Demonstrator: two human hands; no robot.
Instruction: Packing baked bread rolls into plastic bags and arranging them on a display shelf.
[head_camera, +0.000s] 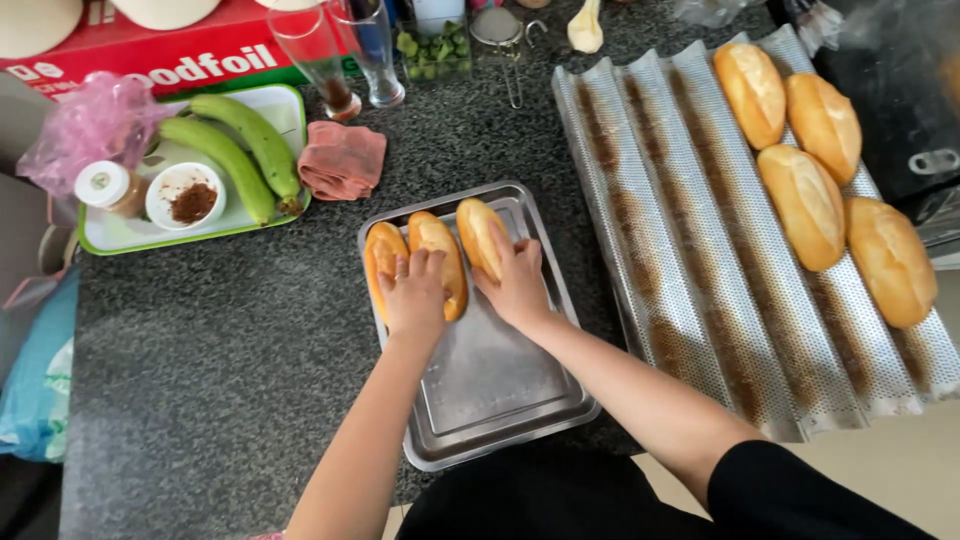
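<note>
Near the front edge of the table (230, 360), centre, I see a steel tray (500, 390) with 3 bread rolls (437, 240) packed side by side at its far end. Near half of the tray is bare metal.

Left hand (414, 295): flat, fingers spread apart, palm down on the 2 left rolls, pressing rather than gripping. Right hand (516, 282): also flat and spread, resting against the near side of the third roll (477, 232), which sits tilted. Neither hand is clamped around anything. Both forearms come in from the front edge; black sleeve on the right one.

Right side of the table: 1 perforated wavy baking rack (680, 250), running from the far edge toward the front right corner. 4 more rolls (805, 205) on it, all in the rightmost channels, two staggered pairs. Remaining channels hold only brown crumb residue. Total rolls in view: 7.

Far left corner: 1 green-rimmed white tray (120, 232) carrying 2 green gourds (240, 155), 1 small white bowl of brown powder (186, 195), 1 white-capped jar (108, 187), with 1 pink plastic bag (90, 125) beside them. 1 folded pink cloth (342, 160) lies just beside that tray on the table.

Far edge: 1 red carton (150, 55), 2 empty glasses (340, 55), 1 container of green pieces (435, 48), 1 small strainer (500, 35). Blue bag (40, 380) hangs off the left edge.
</note>
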